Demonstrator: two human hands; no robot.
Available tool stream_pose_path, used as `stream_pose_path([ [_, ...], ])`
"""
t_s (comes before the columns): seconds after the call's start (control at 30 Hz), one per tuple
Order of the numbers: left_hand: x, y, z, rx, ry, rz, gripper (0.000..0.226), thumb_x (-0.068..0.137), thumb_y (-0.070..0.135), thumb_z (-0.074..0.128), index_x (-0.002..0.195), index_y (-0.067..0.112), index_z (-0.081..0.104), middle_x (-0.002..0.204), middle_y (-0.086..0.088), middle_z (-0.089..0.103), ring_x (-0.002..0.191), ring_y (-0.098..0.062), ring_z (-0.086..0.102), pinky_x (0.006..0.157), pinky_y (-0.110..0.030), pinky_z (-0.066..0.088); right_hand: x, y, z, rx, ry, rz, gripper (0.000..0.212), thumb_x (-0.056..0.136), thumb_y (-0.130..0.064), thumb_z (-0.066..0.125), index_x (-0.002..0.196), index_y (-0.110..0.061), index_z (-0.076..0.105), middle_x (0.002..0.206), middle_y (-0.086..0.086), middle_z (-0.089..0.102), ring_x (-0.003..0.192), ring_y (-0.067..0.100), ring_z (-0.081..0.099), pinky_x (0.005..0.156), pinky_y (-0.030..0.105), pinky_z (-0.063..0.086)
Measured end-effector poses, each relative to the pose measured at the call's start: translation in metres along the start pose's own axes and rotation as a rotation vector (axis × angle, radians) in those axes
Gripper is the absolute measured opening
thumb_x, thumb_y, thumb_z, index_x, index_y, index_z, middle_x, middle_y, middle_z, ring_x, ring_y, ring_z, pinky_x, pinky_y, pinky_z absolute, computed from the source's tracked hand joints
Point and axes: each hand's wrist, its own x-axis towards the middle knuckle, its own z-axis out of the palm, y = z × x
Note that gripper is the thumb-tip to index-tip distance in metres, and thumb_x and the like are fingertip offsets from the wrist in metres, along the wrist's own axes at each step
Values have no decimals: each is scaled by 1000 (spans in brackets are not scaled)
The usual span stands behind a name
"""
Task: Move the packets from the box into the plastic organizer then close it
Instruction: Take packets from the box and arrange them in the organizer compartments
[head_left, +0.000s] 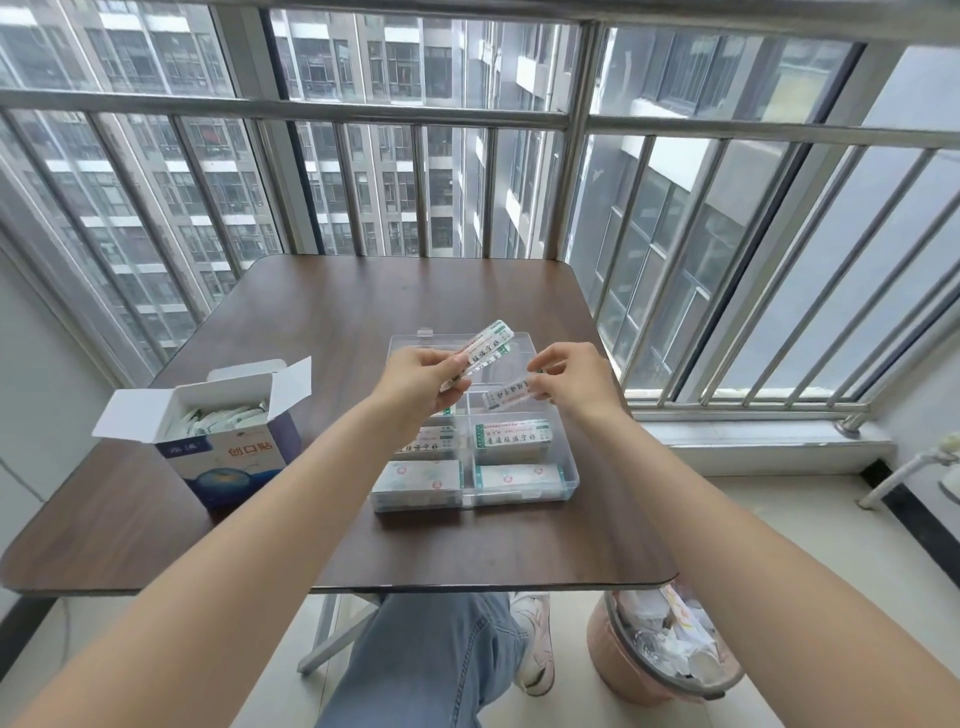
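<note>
The left hand (423, 382) gripped several white paper packets (480, 353); the right hand (569, 382) pinched one packet (506, 395) above the clear plastic organizer (569, 470), at 3 o'clock from the open cardboard box (234, 457). Recommended: lay it flat in a far compartment.

"创口贴" on box (228, 457)

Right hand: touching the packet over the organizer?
Touching. The head view shows the right hand pinching the end of a packet between thumb and fingertips, above the open organizer.
</note>
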Motion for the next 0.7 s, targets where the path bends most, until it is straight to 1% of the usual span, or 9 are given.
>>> stream_pose_path([
  [0.07, 1, 0, -1, 3, 8, -7, 8, 92, 6, 58, 94, 2, 64, 85, -5, 62, 66, -9, 58, 62, -16, 55, 1, 0, 5, -139, 7, -28, 16, 77, -8, 70, 76, -22, 65, 83, 5, 69, 80, 22, 67, 77, 33, 54],
  [0.13, 2, 0, -2, -4, 24, -19, 8, 92, 3, 56, 95, 0, 63, 87, -8, 62, 67, -12, 61, 60, -16, 55, 1, -2, 9, -258, -25, -43, 17, 79, -10, 67, 72, -25, 64, 83, 0, 67, 87, 21, 65, 76, 32, 53],
  [0.2, 2, 0, -4, -8, 33, -29, 7, 92, 0, 55, 93, 1, 62, 88, -10, 63, 68, -14, 63, 59, -17, 56, 2, -5, 12, -362, -61, -43, 14, 82, -11, 64, 77, -23, 67, 87, -2, 66, 92, 20, 62, 71, 28, 46],
  [0.3, 3, 0, -6, -7, 36, -24, 9, 92, -1, 55, 88, 4, 61, 87, -11, 63, 68, -15, 64, 60, -18, 57, 2, -8, 15, -461, -89, -56, 10, 84, -12, 64, 83, -22, 69, 98, 1, 69, 97, 21, 62, 71, 26, 40],
  [0.4, 5, 1, -9, -9, 41, -21, 10, 91, -1, 56, 85, 6, 60, 88, -11, 63, 68, -15, 64, 63, -19, 57, 3, -9, 18, -517, -101, -57, 10, 83, -14, 66, 85, -21, 71, 99, 1, 70, 99, 21, 61, 70, 26, 38],
  [0.53, 8, -1, -11, 14, 36, -22, 5, 91, 0, 57, 91, 3, 61, 90, -11, 64, 68, -15, 65, 66, -21, 58, 3, -11, 20, -531, -114, -42, 12, 86, -20, 64, 92, -19, 73, 98, 4, 70, 98, 23, 62, 71, 27, 39],
  [0.63, 8, -1, -10, 63, 32, -18, 12, 90, 0, 58, 101, -1, 61, 90, -12, 64, 65, -15, 66, 58, -19, 56, 3, -11, 20, -524, -146, -15, 19, 89, -26, 60, 91, -11, 72, 93, 8, 69, 94, 27, 63, 71, 29, 42],
  [0.7, 6, -1, -9, 103, 27, -6, 15, 89, 0, 59, 104, -1, 62, 90, -11, 64, 65, -15, 65, 56, -19, 56, 4, -11, 20, -517, -179, -4, 23, 90, -26, 58, 88, -7, 71, 85, 10, 67, 88, 29, 63, 69, 30, 43],
])
